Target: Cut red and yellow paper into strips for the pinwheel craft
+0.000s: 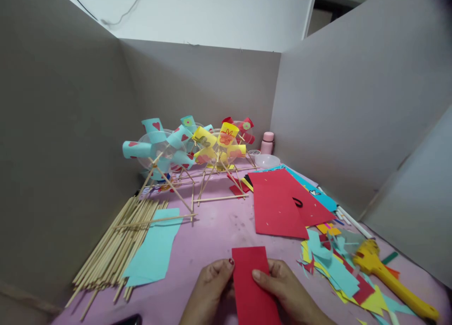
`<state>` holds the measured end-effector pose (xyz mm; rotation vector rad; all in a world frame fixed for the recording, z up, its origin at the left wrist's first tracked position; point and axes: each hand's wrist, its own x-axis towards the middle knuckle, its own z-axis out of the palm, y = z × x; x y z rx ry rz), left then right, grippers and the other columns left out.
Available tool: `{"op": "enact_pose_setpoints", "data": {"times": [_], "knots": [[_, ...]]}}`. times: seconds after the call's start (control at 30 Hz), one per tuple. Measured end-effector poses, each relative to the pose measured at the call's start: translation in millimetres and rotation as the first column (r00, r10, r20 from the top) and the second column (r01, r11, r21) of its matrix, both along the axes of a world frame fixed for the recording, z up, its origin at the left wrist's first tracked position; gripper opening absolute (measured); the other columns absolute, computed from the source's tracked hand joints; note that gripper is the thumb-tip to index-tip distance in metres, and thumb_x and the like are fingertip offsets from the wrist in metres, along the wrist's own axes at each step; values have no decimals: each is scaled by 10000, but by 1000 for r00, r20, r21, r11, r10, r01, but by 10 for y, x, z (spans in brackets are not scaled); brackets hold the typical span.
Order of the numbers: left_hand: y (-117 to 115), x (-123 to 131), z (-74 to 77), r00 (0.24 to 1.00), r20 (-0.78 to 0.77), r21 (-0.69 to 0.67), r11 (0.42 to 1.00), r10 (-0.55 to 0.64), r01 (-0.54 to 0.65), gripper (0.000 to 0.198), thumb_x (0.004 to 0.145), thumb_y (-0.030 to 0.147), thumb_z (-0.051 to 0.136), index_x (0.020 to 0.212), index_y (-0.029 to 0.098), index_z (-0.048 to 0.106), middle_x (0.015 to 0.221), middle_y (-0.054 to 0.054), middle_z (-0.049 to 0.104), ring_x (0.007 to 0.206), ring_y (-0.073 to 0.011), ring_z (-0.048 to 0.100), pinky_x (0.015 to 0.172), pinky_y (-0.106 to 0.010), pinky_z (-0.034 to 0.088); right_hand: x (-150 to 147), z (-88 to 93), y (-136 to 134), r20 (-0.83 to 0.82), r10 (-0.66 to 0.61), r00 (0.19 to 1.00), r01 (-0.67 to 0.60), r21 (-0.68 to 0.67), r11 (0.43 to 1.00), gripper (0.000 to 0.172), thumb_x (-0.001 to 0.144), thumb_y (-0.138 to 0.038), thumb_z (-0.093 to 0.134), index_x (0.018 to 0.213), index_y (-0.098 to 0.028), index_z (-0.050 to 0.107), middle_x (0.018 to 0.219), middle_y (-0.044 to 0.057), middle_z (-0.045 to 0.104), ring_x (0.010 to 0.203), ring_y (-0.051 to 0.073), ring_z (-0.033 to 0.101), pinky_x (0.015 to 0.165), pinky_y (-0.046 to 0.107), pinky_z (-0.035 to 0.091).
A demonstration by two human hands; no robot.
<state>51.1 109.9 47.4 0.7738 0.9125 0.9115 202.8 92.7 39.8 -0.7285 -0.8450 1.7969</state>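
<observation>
Left hand and right hand hold 1 red strip.

the head camera faces forward and down, near the table.

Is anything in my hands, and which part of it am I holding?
A red paper strip: left hand at its left edge, right hand at its right side, thumb on its face.

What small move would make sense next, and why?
Probably a gentle curl of the red paper strip: it looks flat, the left hand and right hand hold it from opposite sides, and the yellow blades beyond are curled.
</observation>
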Motion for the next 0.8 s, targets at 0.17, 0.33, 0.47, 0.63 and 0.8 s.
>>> {"op": "enact_pose_setpoints", "data": {"times": [0.17, 0.33, 0.47, 0.63, 0.8], "knots": [[-25, -17, 13, 978, 199, -86, 993, -68, 86, 269, 691, 414, 714, 661, 149, 680, 574, -39, 675, 513, -110, 555, 530, -211, 375, 28, -3, -12, -75, 55, 996, -59, -45, 997, 288, 695, -322, 753, 892, -114, 733, 725, 104, 736, 608, 167, 669, 626, 261, 487], [-48, -24, 51, 969, 231, -97, 989, -85, 110, 236, 719, 386, 699, 673, 154, 687, 606, -46, 688, 541, -118, 579, 565, -220, 395, 40, 66, -28, -58, 63, 996, -65, -40, 997, 338, 673, -370, 762, 889, -112, 732, 709, 98, 736, 624, 186, 672, 648, 287, 492], [-40, -19, 68, 984, 156, -48, 995, -85, 93, 302, 700, 443, 695, 696, 142, 693, 611, -55, 681, 536, -124, 565, 533, -224, 379, 44, 85, -32, -18, 50, 999, -50, -26, 998, 322, 688, -374, 751, 881, -117, 733, 680, 83, 728, 601, 165, 660, 631, 264, 488], [5, -57, 16, 998, -42, 77, 996, 57, -54, 310, 596, 438, 771, 606, 150, 657, 572, -26, 659, 545, -137, 558, 568, -254, 406, 28, 29, -29, 117, -45, 992, 44, 12, 999, 373, 655, -436, 763, 838, -112, 736, 667, 67, 714, 553, 123, 610, 557, 214, 454], [2, -80, -35, 985, -129, 124, 987, 118, -102, 310, 630, 439, 740, 573, 149, 645, 565, -16, 643, 545, -134, 543, 573, -259, 403, 1, 0, -38, 203, -90, 975, 88, 18, 996, 384, 662, -468, 746, 812, -115, 734, 638, 51, 698, 560, 117, 591, 531, 201, 439]]}}
